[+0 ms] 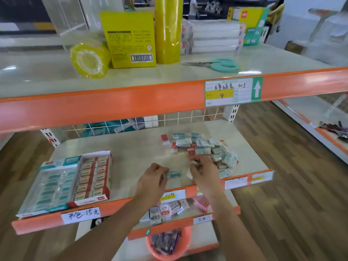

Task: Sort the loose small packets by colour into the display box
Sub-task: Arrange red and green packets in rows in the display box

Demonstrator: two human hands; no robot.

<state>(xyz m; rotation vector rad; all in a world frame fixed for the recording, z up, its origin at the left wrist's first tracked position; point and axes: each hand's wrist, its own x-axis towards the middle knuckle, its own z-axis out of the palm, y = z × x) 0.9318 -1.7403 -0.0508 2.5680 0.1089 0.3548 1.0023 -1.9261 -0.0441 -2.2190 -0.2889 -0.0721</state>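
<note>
Packets (pixel 205 147), teal-white and red-white, lie in a loose heap on the middle shelf (pixel 135 147), at about 2 o'clock from both hands. One red packet (pixel 165 139) sits apart at 9 o'clock of the heap. One teal packet (pixel 174 173) lies flat on the shelf between the hands.

Display box (pixel 66 183) rests at the shelf's front-left, 9 o'clock from the hands. Teal packets fill its left columns, red packets its right columns. Both look nearly full.

Left hand (pixel 153 178): fingers curled, pinching what seems a small packet at the fingertips, touching or just beside the teal packet on the shelf; cannot tell which. Right hand (pixel 202 171): fingers curled round several packets, teal and white edges showing at the thumb side.

Step in hand, as judged: gathering and sorting packets from the heap, before carrying them to the box. Next move calls for a same-colour stack squared up, then carried toward 9 o'clock and set into the matching column, teal left, red right.

Writing: a handwritten tag (pixel 81 215) on the shelf edge reads roughly "书包 15元". The upper price label (pixel 228 92) shows a handwritten "4" and a white up arrow on green. A lower tag (pixel 202 219) reads roughly "5元". Packet print is too small to read.
</note>
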